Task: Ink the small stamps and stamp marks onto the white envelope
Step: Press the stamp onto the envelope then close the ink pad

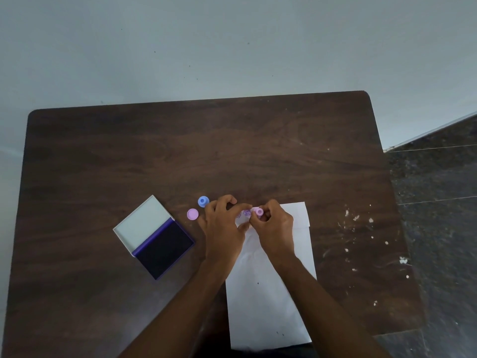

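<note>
A white envelope (268, 293) lies lengthwise on the dark wooden table (180, 156), its flap end far from me. My right hand (275, 228) pinches a small pink stamp (259, 211) over the envelope's far left corner. Purple stamped marks (244, 214) show on the paper right beside it. My left hand (223, 223) rests there with fingers curled, its fingertips on the envelope's corner next to the marks. A blue stamp (203, 201) and a pink round cap (192, 214) sit on the table left of my hands. The open ink pad (165, 248) with dark purple ink lies further left.
The ink pad's white lid (143, 223) is folded back toward the far left. White paint specks (356, 218) dot the table's right side. A pale wall rises behind the table, and dark stone floor (438, 202) lies to the right.
</note>
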Demonstrator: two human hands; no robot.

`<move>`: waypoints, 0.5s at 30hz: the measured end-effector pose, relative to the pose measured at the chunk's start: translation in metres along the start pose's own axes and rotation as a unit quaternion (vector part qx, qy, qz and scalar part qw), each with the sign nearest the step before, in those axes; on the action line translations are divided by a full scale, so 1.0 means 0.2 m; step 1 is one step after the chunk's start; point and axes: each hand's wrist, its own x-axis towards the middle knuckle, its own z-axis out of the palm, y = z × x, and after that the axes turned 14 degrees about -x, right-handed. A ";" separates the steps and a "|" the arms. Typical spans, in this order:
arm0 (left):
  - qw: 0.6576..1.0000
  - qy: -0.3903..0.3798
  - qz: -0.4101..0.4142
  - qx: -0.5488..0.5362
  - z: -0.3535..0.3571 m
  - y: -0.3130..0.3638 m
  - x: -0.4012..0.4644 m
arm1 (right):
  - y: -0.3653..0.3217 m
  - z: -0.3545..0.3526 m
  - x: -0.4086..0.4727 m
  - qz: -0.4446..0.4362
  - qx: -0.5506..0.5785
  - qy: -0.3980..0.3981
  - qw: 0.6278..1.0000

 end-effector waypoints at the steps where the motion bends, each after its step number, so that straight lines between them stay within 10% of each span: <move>1: 1.000 -0.007 -0.003 0.006 0.00 0.00 0.00 | -0.01 -0.01 0.00 0.005 -0.004 -0.003 1.000; 10: 0.998 -0.042 0.012 0.052 -0.01 0.00 0.01 | -0.03 -0.28 -0.17 0.010 0.158 0.131 0.979; 15: 0.998 -0.045 0.027 0.021 -0.05 0.01 -0.04 | -0.09 -0.32 -0.21 0.005 0.190 0.057 0.980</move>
